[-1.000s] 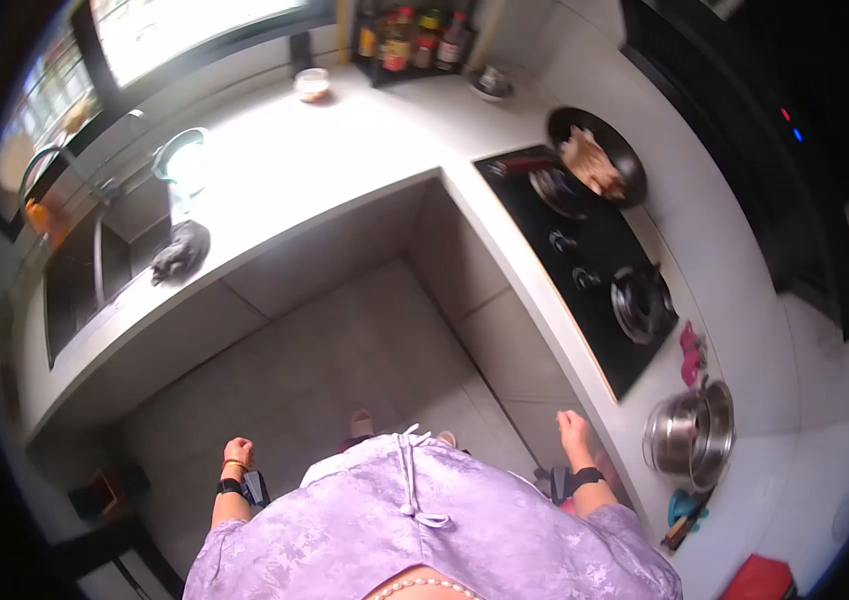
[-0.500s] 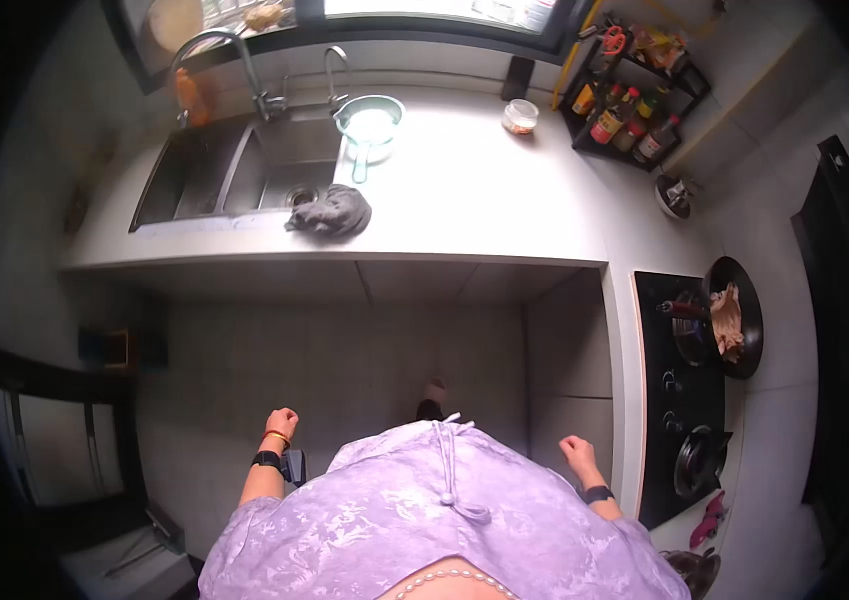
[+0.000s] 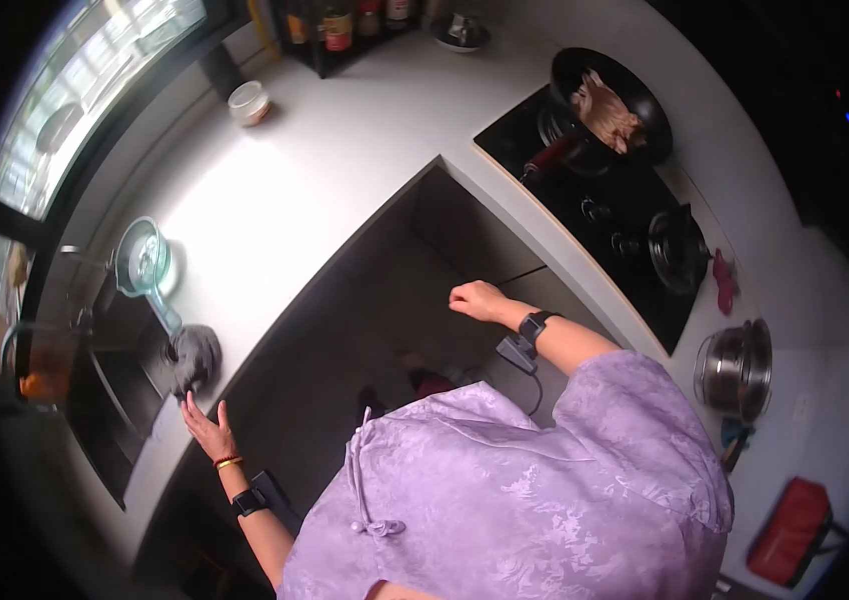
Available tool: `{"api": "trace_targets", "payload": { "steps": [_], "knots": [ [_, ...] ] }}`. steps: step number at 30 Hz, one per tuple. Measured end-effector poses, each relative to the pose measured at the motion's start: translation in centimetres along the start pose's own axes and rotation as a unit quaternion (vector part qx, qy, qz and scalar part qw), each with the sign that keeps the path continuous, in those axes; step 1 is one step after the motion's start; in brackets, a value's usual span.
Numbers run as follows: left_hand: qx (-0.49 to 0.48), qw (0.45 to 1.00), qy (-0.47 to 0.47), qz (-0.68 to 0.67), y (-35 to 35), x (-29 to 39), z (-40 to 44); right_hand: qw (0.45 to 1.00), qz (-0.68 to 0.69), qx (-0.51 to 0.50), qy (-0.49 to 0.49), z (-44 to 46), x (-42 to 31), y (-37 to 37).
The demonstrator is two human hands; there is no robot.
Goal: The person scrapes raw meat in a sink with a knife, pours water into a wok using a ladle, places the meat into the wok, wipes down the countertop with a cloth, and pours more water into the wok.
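Observation:
My left hand point(image 3: 209, 428) has its fingers stretched out at the counter's front edge, just below a crumpled grey cloth point(image 3: 192, 358); nothing shows in it. Beyond the cloth, a translucent green ladle-like scoop point(image 3: 145, 262) rests on the white counter point(image 3: 315, 150). My right hand point(image 3: 477, 299) hangs over the floor in front of the counter corner, fingers curled in and nothing visible in them. Dark bands circle both wrists.
A black pan point(image 3: 610, 112) with meat sits on the black stove point(image 3: 595, 205). A steel pot point(image 3: 735, 370), a red bag point(image 3: 790, 532), a small lidded jar point(image 3: 249, 103), bottles point(image 3: 338, 28) and the sink point(image 3: 115, 400) stand around.
The view has turned toward the stove corner. My left hand has risen to the counter edge by the cloth and its fingers have spread. My right hand has moved forward and inward.

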State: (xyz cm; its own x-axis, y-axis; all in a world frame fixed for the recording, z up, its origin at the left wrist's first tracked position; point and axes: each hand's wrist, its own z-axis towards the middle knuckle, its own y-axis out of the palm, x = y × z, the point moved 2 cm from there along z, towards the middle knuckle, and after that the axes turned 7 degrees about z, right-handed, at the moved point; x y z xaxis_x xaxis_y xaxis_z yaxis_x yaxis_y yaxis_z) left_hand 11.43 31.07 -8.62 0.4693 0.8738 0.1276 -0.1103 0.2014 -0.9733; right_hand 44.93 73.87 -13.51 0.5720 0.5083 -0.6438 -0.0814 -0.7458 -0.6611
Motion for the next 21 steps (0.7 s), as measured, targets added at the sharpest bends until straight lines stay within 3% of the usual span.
{"api": "trace_targets", "payload": {
  "steps": [4,6,8,10,12,14,15,16,19,20,21],
  "knots": [
    [-0.060,0.995,0.066,0.037,4.0,0.4,5.7,1.000,0.016,0.021,0.000,0.8,-3.6,1.1],
    [-0.088,0.986,0.044,0.138,5.0,1.4,7.5,0.998,0.035,0.057,-0.001,-0.4,-4.6,1.9],
    [-0.148,0.982,0.063,0.101,6.0,3.0,9.6,0.987,0.135,0.075,0.039,-1.4,-5.2,3.1],
    [-0.104,0.986,0.128,0.020,8.0,6.6,10.9,0.969,0.213,0.085,0.092,-2.0,-6.6,3.4],
    [-0.127,0.978,0.167,-0.024,8.7,12.1,11.5,0.956,0.261,0.102,0.085,-0.9,-7.1,4.2],
    [-0.146,0.960,0.210,-0.118,9.6,16.9,11.7,0.919,0.361,0.067,0.140,1.3,-9.0,3.9],
    [-0.161,0.939,0.246,-0.179,10.3,19.1,11.8,0.899,0.417,0.093,0.093,3.0,-9.5,4.1],
    [-0.163,0.917,0.268,-0.247,9.9,21.7,11.4,0.860,0.499,0.070,0.087,4.5,-10.2,3.8],
    [-0.187,0.870,0.345,-0.297,3.7,30.8,9.1,0.659,0.741,0.086,0.093,7.0,-12.8,1.1],
    [-0.238,0.846,0.372,-0.298,2.5,33.4,8.0,0.572,0.817,0.053,0.043,6.0,-12.9,-1.0],
    [-0.286,0.820,0.399,-0.294,1.4,35.7,7.0,0.531,0.842,0.089,0.024,6.2,-11.3,-1.8]
  ]
}}
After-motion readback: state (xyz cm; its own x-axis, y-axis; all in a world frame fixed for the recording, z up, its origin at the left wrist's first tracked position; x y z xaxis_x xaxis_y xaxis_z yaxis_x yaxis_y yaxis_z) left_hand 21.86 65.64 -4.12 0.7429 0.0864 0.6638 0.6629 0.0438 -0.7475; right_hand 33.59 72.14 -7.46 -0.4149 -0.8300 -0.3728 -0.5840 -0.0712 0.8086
